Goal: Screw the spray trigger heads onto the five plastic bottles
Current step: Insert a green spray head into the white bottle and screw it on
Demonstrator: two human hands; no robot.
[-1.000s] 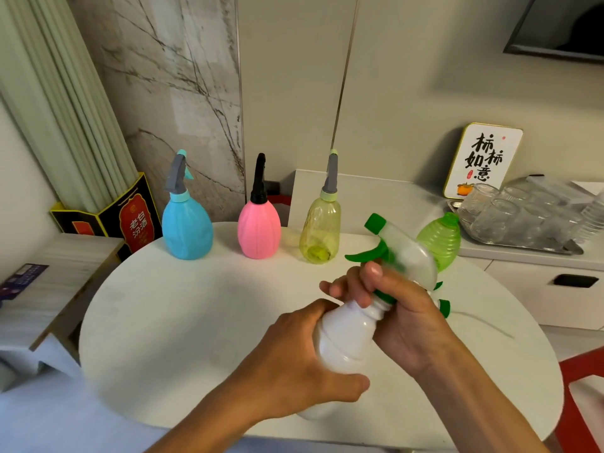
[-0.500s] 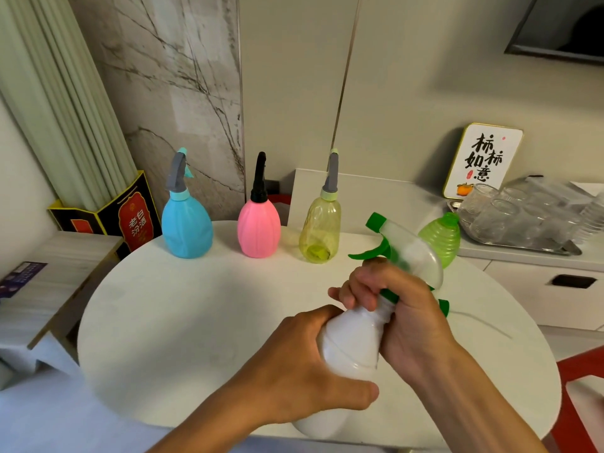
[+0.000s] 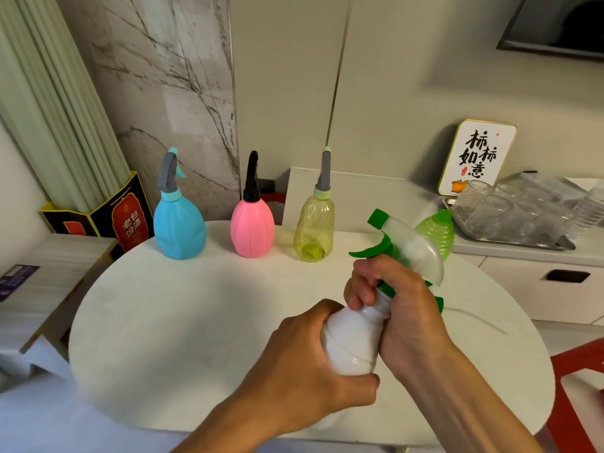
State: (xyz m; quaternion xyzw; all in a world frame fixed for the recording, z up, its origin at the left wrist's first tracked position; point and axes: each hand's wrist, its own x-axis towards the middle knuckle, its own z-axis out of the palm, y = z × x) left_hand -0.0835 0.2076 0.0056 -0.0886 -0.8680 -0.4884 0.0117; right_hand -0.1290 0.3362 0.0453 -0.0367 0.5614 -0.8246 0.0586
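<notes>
Above the round white table (image 3: 170,322) my left hand (image 3: 304,364) grips the body of a white bottle (image 3: 354,338), tilted to the right. My right hand (image 3: 395,308) wraps its neck and the green collar of a translucent spray trigger head (image 3: 413,250) with green nozzle and lever. At the table's back stand a blue bottle (image 3: 179,230), a pink bottle (image 3: 252,228) and a yellow bottle (image 3: 314,228), each with a trigger head on top. A green ribbed bottle (image 3: 438,232) shows behind the head; its top is partly hidden.
A green part with a thin tube (image 3: 439,304) lies on the table just right of my right hand. A steel tray of glasses (image 3: 510,217) and a sign (image 3: 475,158) sit on the counter at right. A black box (image 3: 127,217) stands left.
My right hand has shifted its grip down around the collar and neck, and the bottle with its head has tilted a little more to the right. The row of bottles is unmoved.
</notes>
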